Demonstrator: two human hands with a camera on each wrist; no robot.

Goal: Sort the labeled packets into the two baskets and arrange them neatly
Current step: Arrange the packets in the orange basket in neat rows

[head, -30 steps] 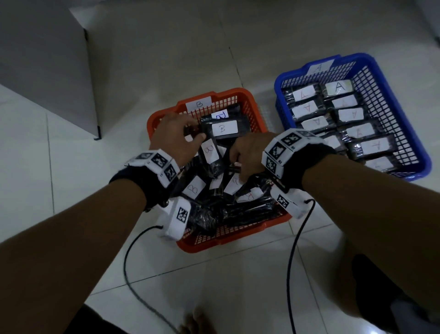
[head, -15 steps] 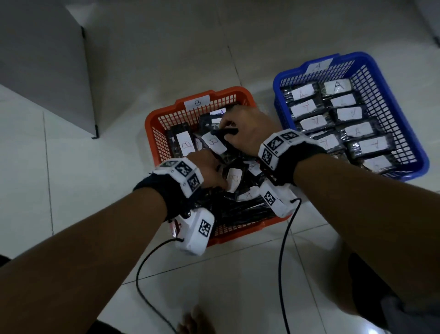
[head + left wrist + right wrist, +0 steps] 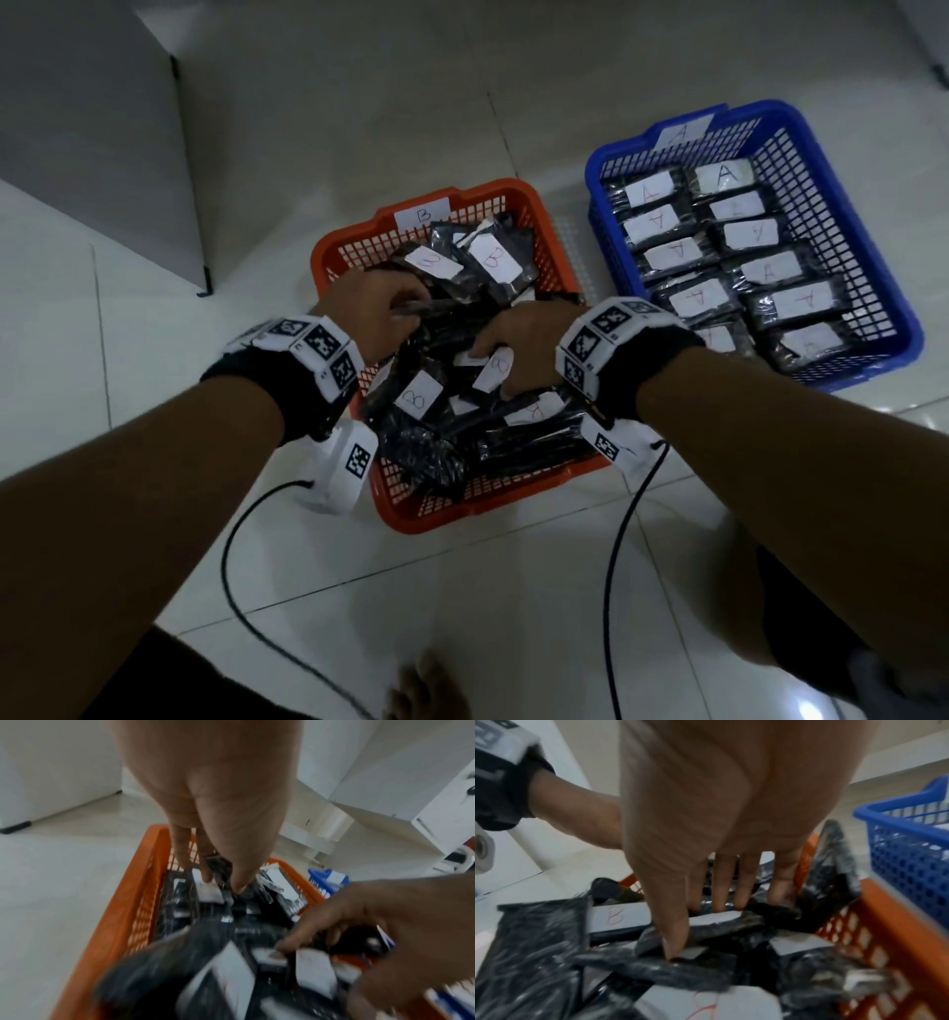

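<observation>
An orange basket [image 3: 477, 509] tagged B holds a jumbled heap of black packets with white B labels [image 3: 493, 259]. My left hand [image 3: 377, 308] is at the basket's back left and pinches the edge of a black packet [image 3: 436, 307] between thumb and fingers [image 3: 205, 876]. At the heap's middle right, my right hand [image 3: 513, 342] pinches a labelled black packet [image 3: 731, 918] between thumb and fingers [image 3: 718, 902]. The blue basket [image 3: 847, 372] tagged A stands to the right. Its A packets [image 3: 744, 267] lie flat in two neat columns.
A grey cabinet [image 3: 92, 128] stands at the back left on the white tiled floor. Two black cables [image 3: 231, 565] trail from my wrists across the tiles. A bare foot [image 3: 426, 688] shows at the bottom edge.
My left hand moved from the heap's near side to the back left and took a packet. My right hand came back from the far end to the middle right.
</observation>
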